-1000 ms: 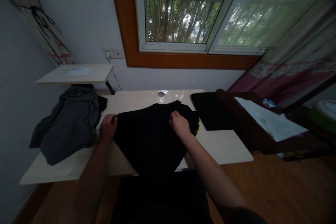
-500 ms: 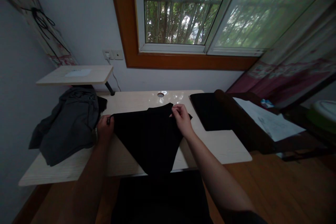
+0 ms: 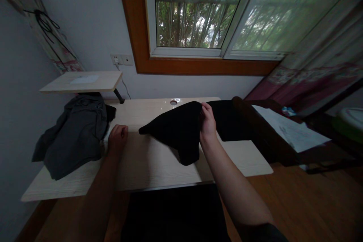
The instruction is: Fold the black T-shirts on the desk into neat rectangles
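Observation:
A black garment (image 3: 176,130) hangs over the desk from my right hand (image 3: 208,123), whose fingers are closed on its right edge. Its left end tapers to a narrow point, and a rounded fold droops at the bottom; what kind of garment it is I cannot tell. Apart from it, to the left, my left hand (image 3: 117,138) has its fingers curled in, with nothing seen in them. Just beyond that hand lies a heap of dark grey clothing (image 3: 73,132). Behind my right hand is a flat, folded black cloth (image 3: 234,121).
The pale wooden desk (image 3: 170,179) carries a raised shelf (image 3: 104,82) at the back left. Beyond the desk's right end, a white sheet (image 3: 286,126) lies on dark brown furniture (image 3: 263,140). A window (image 3: 198,19) is in the wall ahead.
My left hand has let go of the black garment's left end. The right hand has moved slightly right and up, drawing the garment along, and its left end swings away from the left hand.

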{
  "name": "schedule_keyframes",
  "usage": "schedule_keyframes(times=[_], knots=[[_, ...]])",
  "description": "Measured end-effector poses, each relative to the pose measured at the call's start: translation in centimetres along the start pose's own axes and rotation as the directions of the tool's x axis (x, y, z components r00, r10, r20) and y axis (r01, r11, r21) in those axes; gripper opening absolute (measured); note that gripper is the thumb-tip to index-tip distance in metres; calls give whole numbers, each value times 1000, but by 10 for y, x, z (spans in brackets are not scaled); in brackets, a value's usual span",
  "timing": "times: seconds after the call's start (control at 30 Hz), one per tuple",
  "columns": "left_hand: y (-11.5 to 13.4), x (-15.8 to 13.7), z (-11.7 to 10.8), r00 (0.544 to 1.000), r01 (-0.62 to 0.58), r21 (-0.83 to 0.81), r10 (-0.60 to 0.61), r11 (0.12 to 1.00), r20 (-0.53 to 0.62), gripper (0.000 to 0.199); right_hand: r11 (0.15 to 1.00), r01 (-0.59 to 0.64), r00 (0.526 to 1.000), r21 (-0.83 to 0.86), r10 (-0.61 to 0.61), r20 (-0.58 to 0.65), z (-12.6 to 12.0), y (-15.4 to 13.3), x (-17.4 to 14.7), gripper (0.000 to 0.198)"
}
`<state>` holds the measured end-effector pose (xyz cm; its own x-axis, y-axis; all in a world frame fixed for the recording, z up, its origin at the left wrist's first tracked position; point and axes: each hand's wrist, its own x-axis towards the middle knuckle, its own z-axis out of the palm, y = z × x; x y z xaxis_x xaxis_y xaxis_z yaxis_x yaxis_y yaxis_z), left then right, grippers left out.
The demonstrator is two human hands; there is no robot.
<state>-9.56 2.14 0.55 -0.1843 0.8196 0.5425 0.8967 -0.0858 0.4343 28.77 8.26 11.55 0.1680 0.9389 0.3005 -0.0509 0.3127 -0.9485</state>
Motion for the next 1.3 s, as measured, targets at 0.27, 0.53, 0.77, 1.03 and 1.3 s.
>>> schedule_keyframes(times=[0.27,0.53,0.77,1.03,1.3], knots=[[-1,0,1,999,-37,9,37,999,11,25,862,-156,984,-483,180,4,-17,65,-28,58],[1,0,4,989,-135,9,134,991,55,21,669,-7,946,-743,245,212,-18,66,-41,63],[46,-7,4,959,-227,-240,260,944,112,48,949,76,916,-305,54,397,12,26,-54,30],[126,-33,24,946,14,-658,204,753,253,124,978,-55,878,200,-48,476,53,-48,-66,25],[126,-47,5,991,116,-624,-45,773,129,80,840,-362,788,404,44,614,59,-57,-65,47]])
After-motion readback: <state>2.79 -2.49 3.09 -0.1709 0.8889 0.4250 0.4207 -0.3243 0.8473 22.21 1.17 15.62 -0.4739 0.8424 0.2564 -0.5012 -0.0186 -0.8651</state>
